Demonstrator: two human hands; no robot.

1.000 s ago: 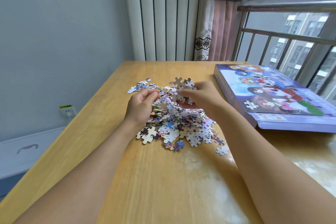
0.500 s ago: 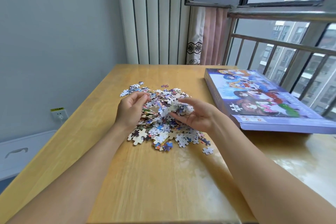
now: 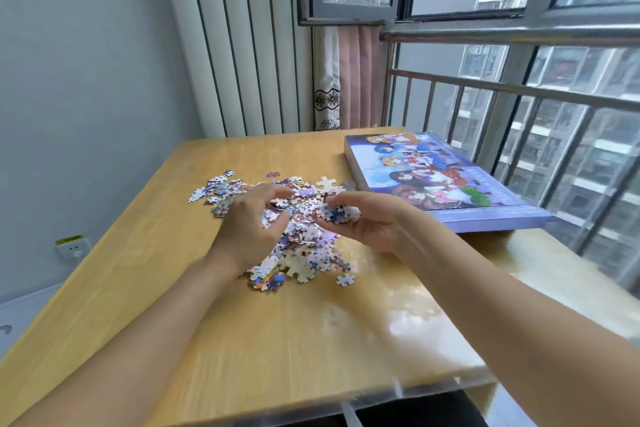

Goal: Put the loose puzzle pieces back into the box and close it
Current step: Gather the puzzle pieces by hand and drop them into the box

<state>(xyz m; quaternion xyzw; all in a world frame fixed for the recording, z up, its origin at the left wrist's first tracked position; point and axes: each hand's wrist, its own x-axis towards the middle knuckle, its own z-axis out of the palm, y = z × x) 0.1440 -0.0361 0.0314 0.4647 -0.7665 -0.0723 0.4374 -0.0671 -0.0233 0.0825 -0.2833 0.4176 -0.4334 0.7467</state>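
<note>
Wooden table (image 3: 242,340), puzzle pieces (image 3: 304,239) heaped, closed box (image 3: 433,180) beside; right hand (image 3: 367,222) cupping pieces, left hand (image 3: 249,222) seemingly empty, fingers loosely curled.

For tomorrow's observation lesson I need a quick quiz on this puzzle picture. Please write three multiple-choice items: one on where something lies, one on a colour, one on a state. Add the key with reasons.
1. Where does the puzzle box lie relative to the pile of pieces?
A. To the right of it, by the window
B. To the left of it, by the wall
C. On the floor

2. What colour is the table?
A. Black
B. Light wood yellow
C. Red

3. What is the state of the box?
A. Open with pieces inside
B. Closed, picture side up
C. Torn in half

Key:
1 A, the box lies at the table's window side, right of the pile.
2 B, the bare top shows pale yellow wood.
3 B, its printed lid lies flat and shut, while the right hand cups a handful of pieces and the left hand reaches into the pile.
</note>
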